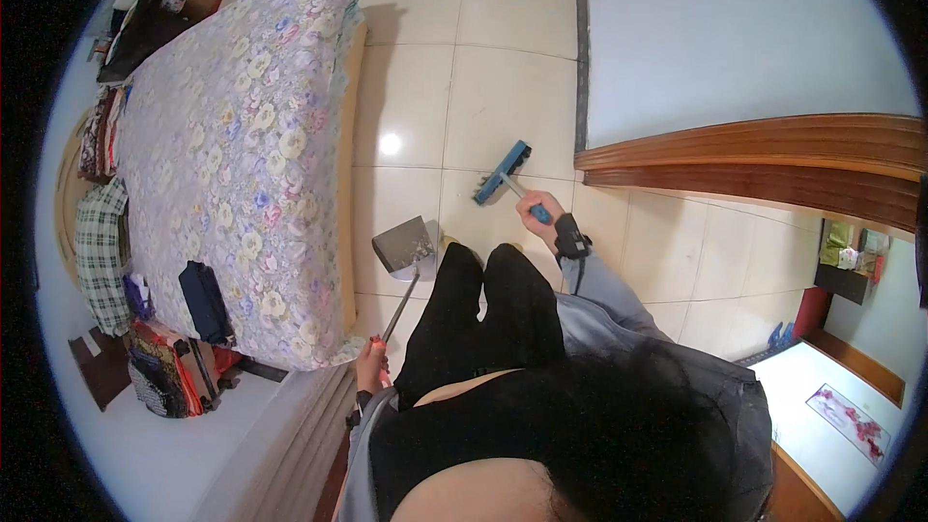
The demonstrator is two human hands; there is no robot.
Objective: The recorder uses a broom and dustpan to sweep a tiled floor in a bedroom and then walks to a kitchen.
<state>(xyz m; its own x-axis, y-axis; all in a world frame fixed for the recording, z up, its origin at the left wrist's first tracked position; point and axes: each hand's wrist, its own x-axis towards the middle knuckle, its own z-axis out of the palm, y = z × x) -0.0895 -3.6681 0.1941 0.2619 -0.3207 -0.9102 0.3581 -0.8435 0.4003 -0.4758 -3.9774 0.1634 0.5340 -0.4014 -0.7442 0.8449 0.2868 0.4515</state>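
Note:
My right hand [538, 210] is closed round the handle of a blue broom [502, 174], whose wide head rests slantwise on the tiled floor ahead and to the right. In my left hand [370, 365] is the long handle of a dustpan [404, 245]. The dustpan's grey-brown pan lies on the floor in front of my legs, left of the broom, with pale bits visible near its handle end. Broom head and pan are apart, with a stretch of floor between them. Dark bands circle both wrists.
A bed [242, 135] with a flowered cover runs along the left. To the right stand a white wall [744, 29] and a brown wooden door frame [754, 150]. A white-topped surface [783, 387] is at lower right. Pale curtains [290, 435] hang at lower left.

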